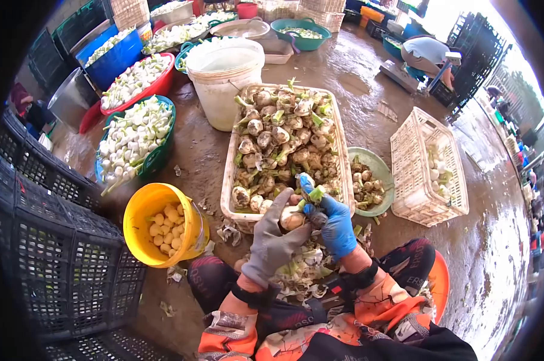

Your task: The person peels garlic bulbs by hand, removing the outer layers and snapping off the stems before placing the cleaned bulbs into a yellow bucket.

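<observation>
My left hand (pixel 273 240), in a grey glove, is closed around a garlic bulb (pixel 293 220) with brownish outer skin. Facing it, my right hand (pixel 332 221) wears a blue glove, and its fingers close at the bulb's stem side. A green stem end (pixel 317 193) pokes out between the blue fingers. Something dark sits by those fingertips; whether it is a tool or part of the glove I cannot make out. Just beyond both hands, a crate (pixel 228 191) holds a heap of unpeeled garlic bulbs (pixel 284 135). Peeled-off skins (pixel 305 271) lie beneath my hands.
Left stands a yellow bucket (pixel 133 225) of peeled bulbs, near stacked black crates (pixel 73 265). A white bucket (pixel 215 99) is behind the crate. Right are a green bowl (pixel 386 189) and a pale crate (pixel 425 192). A person (pixel 425 51) bends over farther back on wet floor.
</observation>
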The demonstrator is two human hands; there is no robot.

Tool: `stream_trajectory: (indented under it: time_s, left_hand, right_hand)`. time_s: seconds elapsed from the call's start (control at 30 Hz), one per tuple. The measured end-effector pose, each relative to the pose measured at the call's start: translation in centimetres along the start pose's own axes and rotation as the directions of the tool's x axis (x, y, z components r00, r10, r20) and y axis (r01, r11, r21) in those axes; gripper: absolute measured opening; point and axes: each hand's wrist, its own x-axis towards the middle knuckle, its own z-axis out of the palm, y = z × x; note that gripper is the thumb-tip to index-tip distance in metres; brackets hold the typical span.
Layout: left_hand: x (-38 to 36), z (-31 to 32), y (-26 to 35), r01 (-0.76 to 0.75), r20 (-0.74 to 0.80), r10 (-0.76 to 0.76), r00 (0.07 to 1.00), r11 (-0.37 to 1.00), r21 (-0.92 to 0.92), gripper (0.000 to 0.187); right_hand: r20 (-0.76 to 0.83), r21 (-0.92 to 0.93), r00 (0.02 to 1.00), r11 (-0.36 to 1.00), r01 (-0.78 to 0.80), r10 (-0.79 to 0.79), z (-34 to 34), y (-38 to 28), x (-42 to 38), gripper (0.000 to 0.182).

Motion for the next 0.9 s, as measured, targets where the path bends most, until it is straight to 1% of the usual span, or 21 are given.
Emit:
stream_trajectory:
  time_s: [0.03,0.07,0.1,0.13,0.2,0.23,0.27,0.33,0.37,0.4,0.43,0.47,0.5,0.53,0.6,0.63,0.67,0.7,0.77,0.87,0.9]
  left_hand:
    - [0.0,-0.2,0.7,0.150,0.078,-0.135,0.988,0.962,-0.229,0.064]
    - [-0.1,-0.4,1.6,0.302,0.185,-0.245,0.952,0.850,-0.431,0.060]
    - [-0.2,-0.6,2.7,0.419,0.274,-0.328,0.904,0.805,-0.420,0.048]
    - [-0.4,-0.4,2.3,0.421,0.276,-0.329,0.903,0.804,-0.419,0.048]
    - [-0.5,0.0,1.2,0.523,0.450,-0.269,0.851,0.487,-0.699,0.054]
    - [-0.3,-0.2,0.9,0.543,0.471,-0.273,0.839,0.482,-0.688,0.065]
    - [-0.1,-0.2,0.9,0.544,0.470,-0.277,0.838,0.483,-0.686,0.065]
    - [0.3,-0.1,1.0,0.533,0.472,-0.258,0.843,0.512,-0.674,0.067]
    - [0.4,1.2,1.6,0.469,0.358,-0.309,0.881,0.468,-0.749,0.068]
    - [0.4,0.9,1.3,0.472,0.363,-0.308,0.880,0.469,-0.747,0.068]
    - [0.3,0.1,0.9,0.433,0.355,-0.248,0.901,0.531,-0.728,0.063]
    - [0.4,-0.2,1.0,0.387,0.348,-0.186,0.919,0.589,-0.709,0.058]
    - [0.1,-0.2,1.7,0.324,0.248,-0.212,0.945,0.691,-0.647,0.053]
    - [0.2,0.0,1.6,0.325,0.249,-0.212,0.945,0.689,-0.648,0.053]
    - [0.2,0.6,1.3,0.087,0.072,-0.061,0.996,0.889,-0.449,0.053]
    - [-0.1,0.8,1.4,0.154,0.108,-0.113,0.988,0.811,-0.564,0.057]
    - [-0.3,0.9,1.2,0.156,0.110,-0.114,0.987,0.811,-0.563,0.057]
    - [-0.4,0.9,0.8,0.123,0.090,-0.089,0.992,0.848,-0.515,0.057]
    - [-0.4,0.8,0.8,0.088,0.069,-0.063,0.996,0.882,-0.463,0.058]
    - [-0.2,0.1,1.1,0.143,0.091,-0.111,0.990,0.806,-0.575,0.056]
    - [-0.1,-0.2,0.6,0.158,0.087,-0.132,0.987,0.775,-0.612,0.055]
  right_hand:
    - [0.045,-0.070,0.998,0.997,0.043,-0.040,-0.6,-0.3,-0.1,0.040]
    - [0.043,-0.072,0.998,0.996,0.043,-0.040,-1.2,-0.4,-0.2,0.040]
    - [0.071,-0.155,0.997,0.987,0.051,-0.041,-1.9,-0.4,-0.3,0.040]
    - [0.098,-0.235,0.994,0.970,0.061,-0.039,-2.3,-0.2,-0.5,0.040]
    - [0.053,-0.177,0.998,0.983,0.039,-0.030,-1.9,0.1,-0.4,0.035]
    - [0.036,0.064,0.999,0.998,0.022,-0.024,-1.4,0.2,-0.1,0.032]
    - [0.020,0.304,1.000,0.953,0.005,-0.012,-0.9,0.4,-0.1,0.029]
    - [0.015,0.294,0.999,0.955,0.039,-0.046,-0.3,-0.4,-0.3,0.027]
    - [0.014,0.157,0.999,0.987,0.028,-0.031,-0.4,-0.8,-0.2,0.028]
    - [0.007,0.015,1.000,1.000,0.015,-0.015,-0.8,-1.0,-0.2,0.029]
    - [0.063,0.198,0.995,0.976,-0.087,0.076,-1.4,-0.8,-0.2,0.033]
    - [0.061,0.197,0.995,0.977,-0.086,0.076,-1.3,-0.9,-0.3,0.033]
    - [0.076,0.379,0.990,0.914,-0.142,0.122,-0.9,-1.2,-0.4,0.037]
    - [0.098,0.547,0.981,0.815,-0.192,0.165,-0.8,-1.4,-0.5,0.043]
    - [0.158,0.506,0.978,0.840,-0.197,0.135,-0.7,-0.3,-0.8,0.052]
    - [0.056,0.425,0.994,0.898,-0.113,0.099,0.0,0.3,-1.2,0.052]
    - [-0.041,0.330,0.998,0.943,-0.034,0.050,1.1,0.3,-1.3,0.053]
    - [-0.096,0.307,0.993,0.951,-0.032,0.065,1.7,0.7,-1.3,0.051]
    - [-0.091,0.276,0.994,0.961,-0.035,0.062,1.5,1.0,-1.3,0.048]
    - [-0.048,0.228,0.997,0.972,-0.055,0.068,1.0,0.5,-1.6,0.045]
    - [-0.037,0.120,0.999,0.993,-0.020,0.025,0.7,0.8,-1.7,0.045]
